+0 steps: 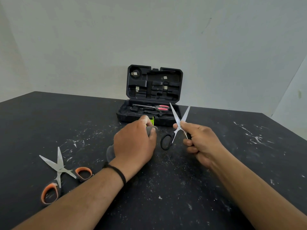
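Black-handled scissors [175, 117], blades spread, sit right of frame centre, gripped by the right hand [201, 143] over the desk [216, 180]. Beside it, the left hand [134, 143] clasps a grey tool [110, 152]. Behind, an open case [154, 83] holds red-handled scissors [162, 108].

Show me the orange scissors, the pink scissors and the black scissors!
orange-handled scissors [59, 169], head view, on the pivot where the blades cross.
pink-handled scissors [162, 109], head view, on a pink handle, inside the case.
black-handled scissors [175, 117], head view, on the left steel blade.
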